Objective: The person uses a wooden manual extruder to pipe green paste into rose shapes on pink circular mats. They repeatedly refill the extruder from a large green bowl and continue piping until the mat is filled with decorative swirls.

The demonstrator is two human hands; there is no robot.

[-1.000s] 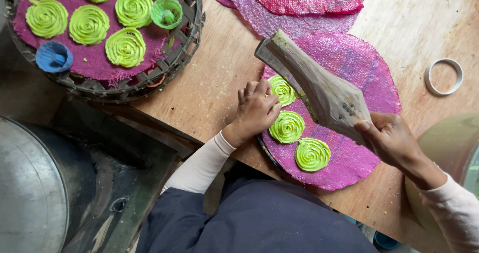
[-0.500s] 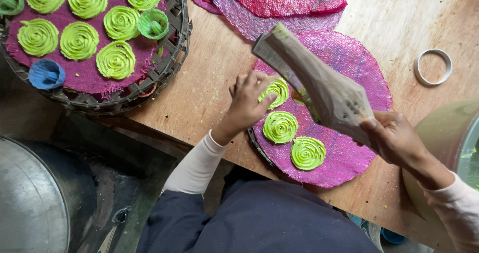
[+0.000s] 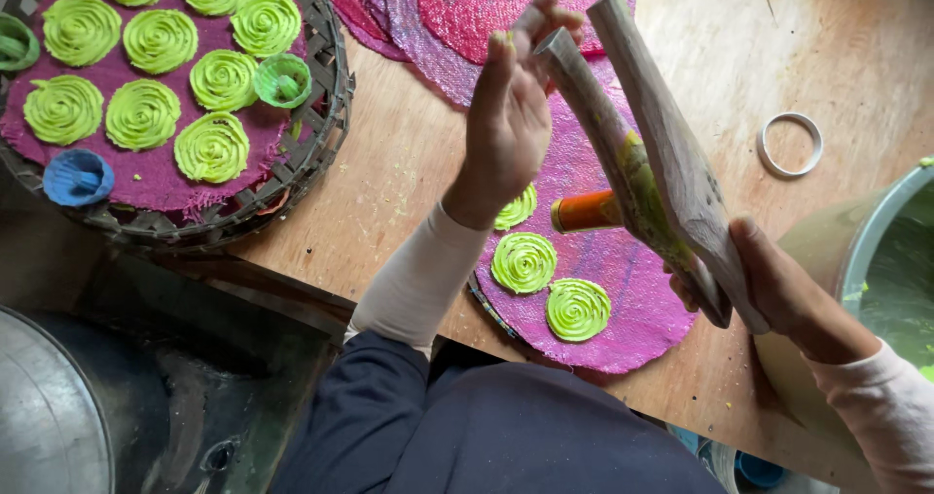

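Holding wooden press (image 3: 671,163) two-handed over pink mat (image 3: 623,290).
Right hand (image 3: 778,285) grip clenched on lower handles; left hand (image 3: 511,114) fingers pinch upper end; three green spirals (image 3: 523,262) below.

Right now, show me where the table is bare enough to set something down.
Bare wood lies between the woven basket tray and the pink mat. More lies upper right, around the white ring. The tray is crowded with green spirals. Left hand, right hand and wooden press block the mat's middle.
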